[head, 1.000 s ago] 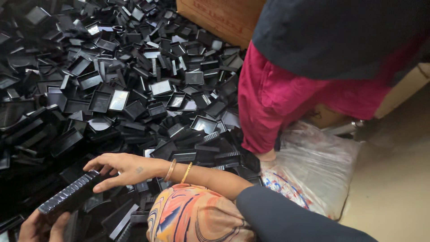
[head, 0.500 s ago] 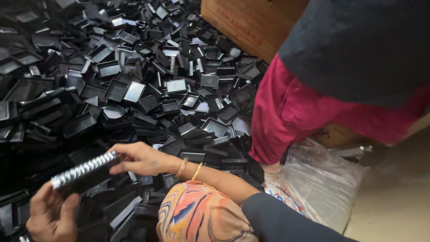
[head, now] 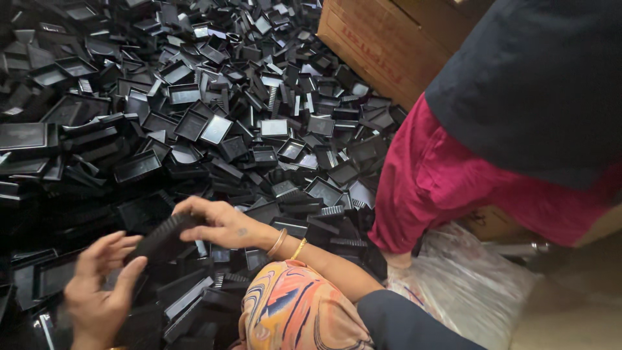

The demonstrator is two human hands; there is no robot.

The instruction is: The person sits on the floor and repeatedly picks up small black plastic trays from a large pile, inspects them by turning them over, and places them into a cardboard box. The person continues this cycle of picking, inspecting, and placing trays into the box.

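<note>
My right hand (head: 223, 223), with bangles at the wrist, grips the upper end of a short stack of black plastic trays (head: 162, 238). My left hand (head: 97, 288) cups the stack's lower end, fingers spread around it. The stack is held tilted just above a huge heap of loose black trays (head: 214, 123) that covers the floor. A knee in orange patterned cloth (head: 295, 311) shows under my right arm.
Another person in pink trousers and a dark top (head: 440, 188) stands close on the right at the heap's edge. A brown cardboard box (head: 382, 52) stands behind them. A crumpled clear plastic bag (head: 466, 285) lies on the pale floor at lower right.
The stack has risen and swung right between my hands. My left hand has come up from the bottom corner to its lower end. The view has shifted left.
</note>
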